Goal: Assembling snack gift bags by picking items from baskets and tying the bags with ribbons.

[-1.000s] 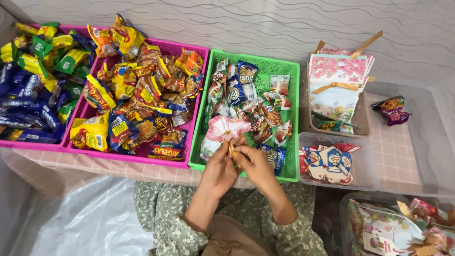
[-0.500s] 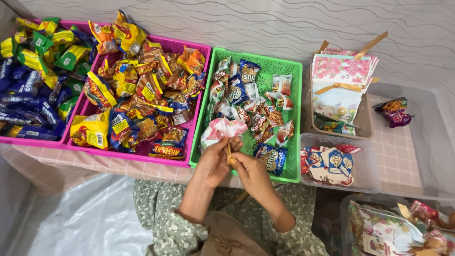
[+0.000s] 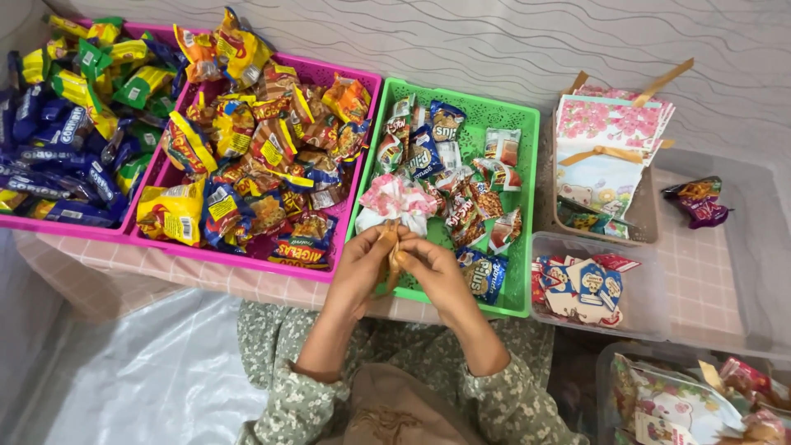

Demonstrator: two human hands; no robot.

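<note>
My left hand (image 3: 364,265) and my right hand (image 3: 432,274) meet over the near edge of the green tray (image 3: 522,191). Both pinch a thin tan ribbon (image 3: 391,244) at the gathered neck of a small pink-and-white floral bag (image 3: 397,196), which rests among the snack packets in that tray. The ribbon's ends run between my fingertips and partly hide behind them. My sleeves are a green floral print.
A pink tray (image 3: 272,265) of orange and yellow snack packets sits left of the green one; another pink tray (image 3: 49,227) of blue and green packets is far left. Right: a basket of floral paper bags (image 3: 606,148), a clear tub of tags (image 3: 587,284), a purple packet (image 3: 700,200).
My hands stayed at the bag's neck and kept working the ribbon; the fingers shifted slightly and the bag sits a bit further up in the tray.
</note>
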